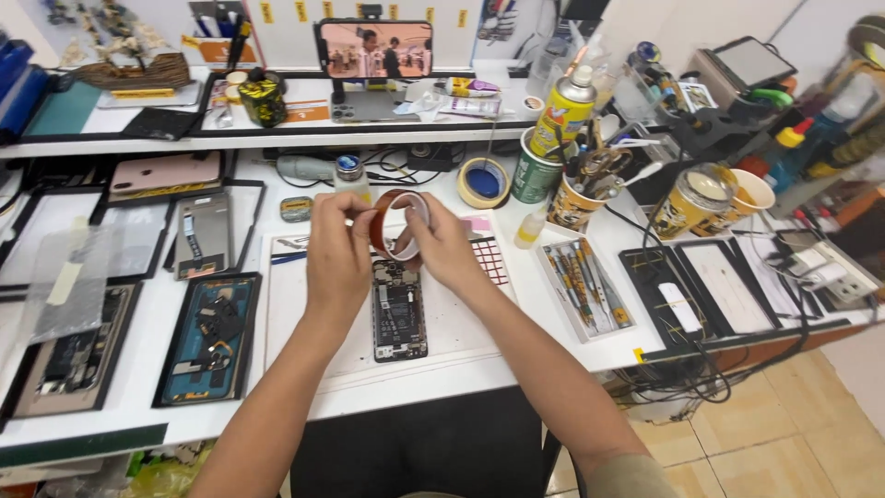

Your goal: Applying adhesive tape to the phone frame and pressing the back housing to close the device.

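Note:
Both my hands are raised over the white work mat (461,323) at the middle of the bench. My right hand (441,245) holds a roll of amber tape (398,224) upright by its rim. At the roll's left edge, my left hand (336,247) pinches the tape with thumb and fingers. Below the hands an opened phone (398,318) lies flat on the mat, its circuit boards showing. The roll hides the phone's upper end.
Opened phones and parts trays (210,337) lie on the left. A tool tray (585,286) and black mats (728,290) sit on the right. Paper cups of tools (579,203), a spray can (564,111) and a tape roll (484,182) stand behind. A phone on a stand (373,51) faces me.

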